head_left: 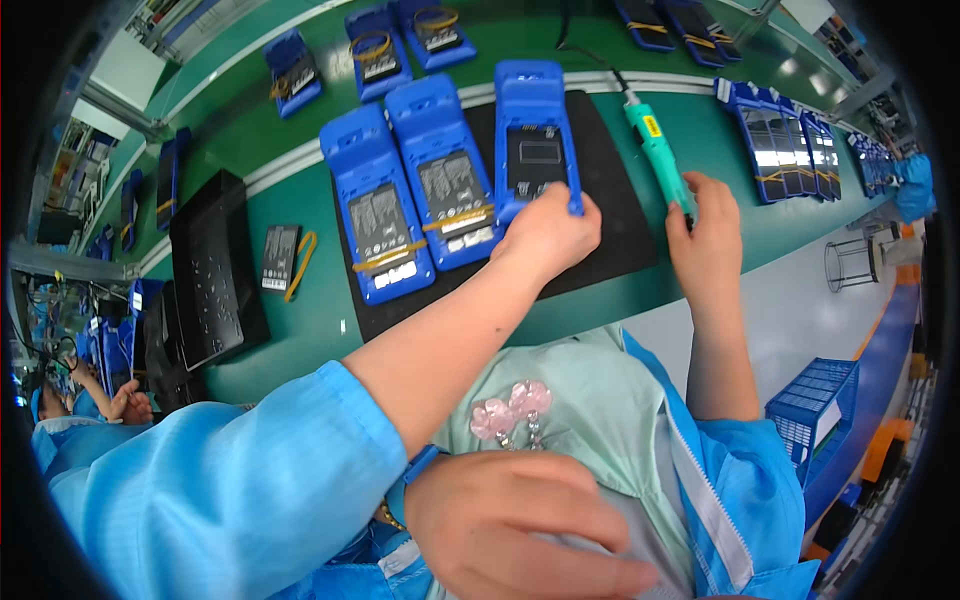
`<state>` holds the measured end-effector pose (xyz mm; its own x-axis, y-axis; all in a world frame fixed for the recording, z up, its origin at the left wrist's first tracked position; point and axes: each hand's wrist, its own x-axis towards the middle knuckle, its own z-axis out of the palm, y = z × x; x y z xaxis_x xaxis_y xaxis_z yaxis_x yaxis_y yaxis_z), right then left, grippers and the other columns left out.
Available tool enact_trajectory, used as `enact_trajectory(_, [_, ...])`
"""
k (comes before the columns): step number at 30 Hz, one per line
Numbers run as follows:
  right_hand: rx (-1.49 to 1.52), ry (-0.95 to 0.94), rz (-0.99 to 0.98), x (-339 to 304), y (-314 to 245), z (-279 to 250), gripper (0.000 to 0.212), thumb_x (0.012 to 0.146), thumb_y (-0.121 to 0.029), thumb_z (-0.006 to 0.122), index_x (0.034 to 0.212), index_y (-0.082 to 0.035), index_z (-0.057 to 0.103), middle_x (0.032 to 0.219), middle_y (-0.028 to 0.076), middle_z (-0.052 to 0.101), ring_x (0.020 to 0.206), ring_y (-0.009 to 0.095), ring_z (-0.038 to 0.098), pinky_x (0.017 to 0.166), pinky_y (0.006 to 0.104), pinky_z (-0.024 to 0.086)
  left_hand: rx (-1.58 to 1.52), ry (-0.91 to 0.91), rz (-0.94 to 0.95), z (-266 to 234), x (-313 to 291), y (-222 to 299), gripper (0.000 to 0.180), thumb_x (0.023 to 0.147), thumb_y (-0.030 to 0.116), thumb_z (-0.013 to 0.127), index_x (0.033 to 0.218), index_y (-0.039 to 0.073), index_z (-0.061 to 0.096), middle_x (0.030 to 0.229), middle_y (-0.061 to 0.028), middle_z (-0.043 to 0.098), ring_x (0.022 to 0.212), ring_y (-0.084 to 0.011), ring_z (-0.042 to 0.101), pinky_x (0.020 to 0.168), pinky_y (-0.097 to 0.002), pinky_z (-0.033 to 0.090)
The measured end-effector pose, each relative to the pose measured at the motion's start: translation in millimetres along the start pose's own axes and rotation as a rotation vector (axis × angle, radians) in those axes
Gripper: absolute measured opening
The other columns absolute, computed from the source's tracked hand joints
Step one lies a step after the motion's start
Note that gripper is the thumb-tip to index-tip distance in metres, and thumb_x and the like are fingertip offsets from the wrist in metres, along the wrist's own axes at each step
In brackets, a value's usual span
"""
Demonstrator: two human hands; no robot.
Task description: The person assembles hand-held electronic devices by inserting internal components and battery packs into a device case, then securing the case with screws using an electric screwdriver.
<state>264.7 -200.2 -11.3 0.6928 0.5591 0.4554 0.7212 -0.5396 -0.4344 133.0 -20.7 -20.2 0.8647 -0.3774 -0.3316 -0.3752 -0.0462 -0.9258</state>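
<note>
My left hand (520, 525), with a blue strap and a bracelet at its wrist, lies over my lap, fingers stretched and holding nothing. My right hand (708, 235) grips the lower end of a green electric screwdriver (655, 150), its cord rising behind. A bare arm in a blue sleeve crosses from the left; it looks like a co-worker's. That co-worker's hand (550, 230) grips the lower right edge of a blue handheld device (530, 90) on a black mat (620, 215). Left of it lie two blue devices (365, 215) (440, 160) with batteries and yellow bands.
A loose battery (280, 258), a yellow rubber band (301, 268) and a black tray (218, 270) lie to the left. More banded devices (380, 55) sit on the far strip. Several devices (785, 145) stand at right; a blue basket (815, 410) is lower right.
</note>
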Motion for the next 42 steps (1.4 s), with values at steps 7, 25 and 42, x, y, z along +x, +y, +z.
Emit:
enact_trajectory(7, [-0.289,-0.185,-0.112,25.8,23.0,17.7,0.059,0.084,-0.031,0.078,0.125,0.006,0.056,0.108,0.018,0.061,0.101,0.036,0.062,0.081,0.0432,0.055,-0.311,0.002,0.172,1.8,-20.5,-34.7,0.056,0.092,0.018,0.065,0.141,0.007,0.041,0.137,-0.0181,0.04,0.117,-0.0341,0.055,0.1,-0.0412,0.045])
enact_trajectory(25, [1.13,-0.736,0.587,82.7,51.8,-26.3,0.048,0.092,-0.011,0.069,0.133,0.006,0.051,0.1,0.01,0.064,0.091,0.021,0.066,0.082,0.0388,0.058,-2.034,0.396,-0.866,-57.5,-94.2,-11.5,0.034,0.085,0.011,0.074,0.117,0.002,0.066,0.113,-0.0124,0.063,0.104,-0.0323,0.061,0.091,-0.0407,0.051])
enact_trajectory(42, [1.704,-0.244,0.047,100.9,-67.6,-5.6,0.038,0.103,-0.024,0.054,0.131,0.0,0.045,0.081,0.006,0.053,0.062,0.013,0.053,0.057,0.0315,0.045,-1.403,0.247,-0.878,-20.7,-49.7,-2.3,0.025,0.078,0.013,0.063,0.101,0.006,0.07,0.094,-0.0023,0.061,0.097,-0.0205,0.056,0.082,-0.0353,0.043])
